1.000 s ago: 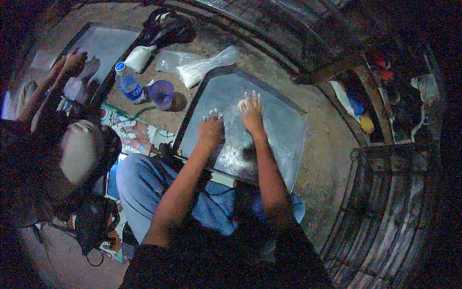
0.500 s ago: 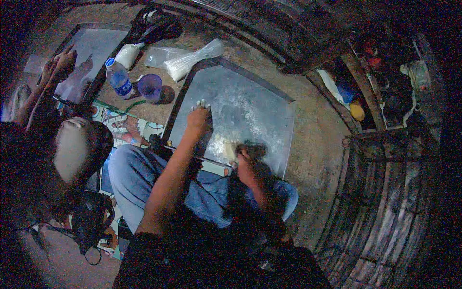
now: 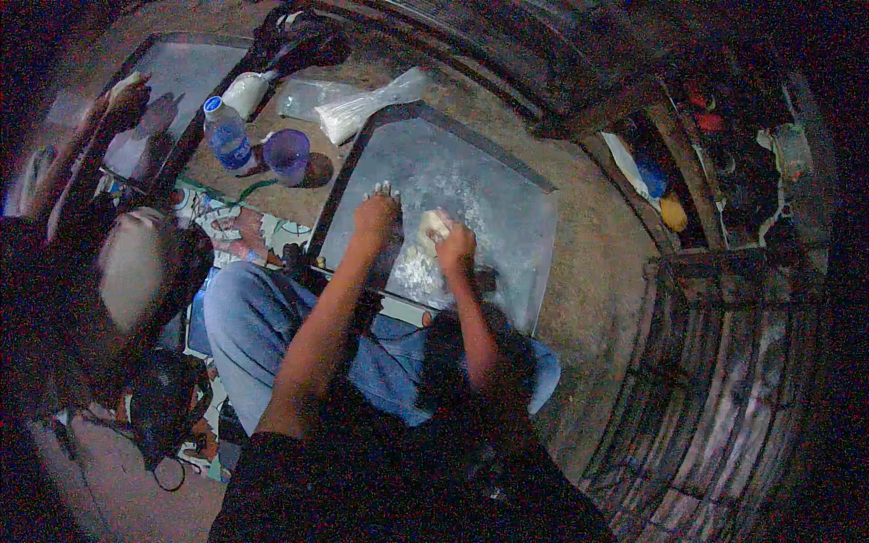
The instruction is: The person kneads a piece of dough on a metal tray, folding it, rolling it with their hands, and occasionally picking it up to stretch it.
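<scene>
A lump of pale dough (image 3: 434,228) sits in the grip of my right hand (image 3: 457,246), whose fingers curl over its near side. It is over a grey tray-like board (image 3: 520,217) with a raised dark rim, dusted with white flour (image 3: 421,269). My left hand (image 3: 377,217) rests on the board to the left of the dough, palm down. Its floury fingers point away from me and lie slightly apart, holding nothing that I can see.
Beyond the board's left side stand a blue-capped plastic bottle (image 3: 228,136), a purple cup (image 3: 287,156) and white-filled plastic bags (image 3: 348,118). Another person's hand (image 3: 127,98) is over a second board (image 3: 197,68) at far left. Wooden slats (image 3: 724,389) rise on the right.
My right hand has moved away from me with the dough, from the board's near edge toward its middle. My left hand has barely moved. The other person's hand has risen slightly.
</scene>
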`<state>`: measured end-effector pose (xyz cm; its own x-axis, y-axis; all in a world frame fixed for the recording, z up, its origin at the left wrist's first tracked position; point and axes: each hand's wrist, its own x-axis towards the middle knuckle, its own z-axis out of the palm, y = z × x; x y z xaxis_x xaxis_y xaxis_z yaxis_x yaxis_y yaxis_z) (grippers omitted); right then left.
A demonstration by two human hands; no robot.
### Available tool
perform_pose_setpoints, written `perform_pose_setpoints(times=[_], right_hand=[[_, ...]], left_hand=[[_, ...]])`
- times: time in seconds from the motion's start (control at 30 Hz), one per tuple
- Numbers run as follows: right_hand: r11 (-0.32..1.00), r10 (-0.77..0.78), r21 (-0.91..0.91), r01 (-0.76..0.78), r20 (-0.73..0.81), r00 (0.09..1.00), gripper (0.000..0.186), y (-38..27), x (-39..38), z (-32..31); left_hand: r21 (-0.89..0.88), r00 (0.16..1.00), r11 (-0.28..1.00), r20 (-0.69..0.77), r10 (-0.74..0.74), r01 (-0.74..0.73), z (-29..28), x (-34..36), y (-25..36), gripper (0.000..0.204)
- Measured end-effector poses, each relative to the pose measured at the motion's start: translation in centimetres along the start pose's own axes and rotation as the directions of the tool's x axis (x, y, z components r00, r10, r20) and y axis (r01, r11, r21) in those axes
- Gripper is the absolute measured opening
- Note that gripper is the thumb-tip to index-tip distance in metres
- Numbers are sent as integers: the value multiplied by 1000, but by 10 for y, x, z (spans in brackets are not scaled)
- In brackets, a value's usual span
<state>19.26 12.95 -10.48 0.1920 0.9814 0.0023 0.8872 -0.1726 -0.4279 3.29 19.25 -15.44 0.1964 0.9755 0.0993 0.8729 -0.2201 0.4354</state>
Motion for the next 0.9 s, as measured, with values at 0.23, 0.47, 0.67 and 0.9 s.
perform_pose_setpoints(times=[0.23,0.47,0.67,0.9], right_hand=[[960,-264,104,258,46,963,41,-27,-44,7],[975,-182,157,155,174,968,29,25,-89,20],[882,119,453,-130,54,991,22,-25,-75,-16],[988,-71,-143,58,-89,994,29,4,-49,-36]], left_hand=[[-106,991,988,76,-106,114,-11,3,2,19],[-46,999,998,-13,-36,35,-24,-2,12,16],[-80,999,996,-5,-32,32,-8,-1,1,12],[-85,996,992,-17,-90,88,-6,2,7,13]])
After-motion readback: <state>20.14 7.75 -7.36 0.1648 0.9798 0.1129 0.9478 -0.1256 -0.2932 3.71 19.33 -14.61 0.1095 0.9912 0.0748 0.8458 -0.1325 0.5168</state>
